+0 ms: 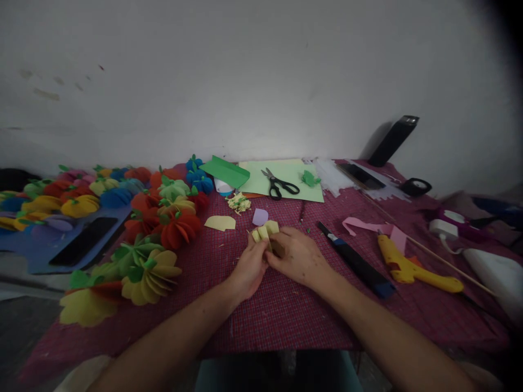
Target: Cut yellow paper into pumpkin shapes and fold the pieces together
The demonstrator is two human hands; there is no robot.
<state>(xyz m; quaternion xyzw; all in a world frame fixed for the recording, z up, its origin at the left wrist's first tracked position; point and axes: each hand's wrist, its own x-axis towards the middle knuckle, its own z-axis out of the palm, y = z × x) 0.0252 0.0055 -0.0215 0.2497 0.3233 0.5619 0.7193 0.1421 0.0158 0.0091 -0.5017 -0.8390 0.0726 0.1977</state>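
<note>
Both my hands meet over the middle of the checked cloth, around a small bundle of folded pale yellow paper [261, 233]. My left hand [250, 267] pinches the bundle from the left, its thumb on top. From the right, my right hand [300, 255] has its fingers curled on the paper's other side, hiding part of it. Just beyond lies a lilac paper piece [260, 216], with a flat pale yellow paper piece [220, 222] to its left. Behind them sits a little heap of yellow paper scraps [238, 202].
Colourful paper pumpkins [180, 226] crowd the left, beside a phone [84, 241]. Black scissors [280, 184] rest on pale green sheets [253, 182] at the back. Rightward lie a utility knife [359, 264], a yellow glue gun [408, 267], pink paper strip [363, 225] and black tape [415, 187].
</note>
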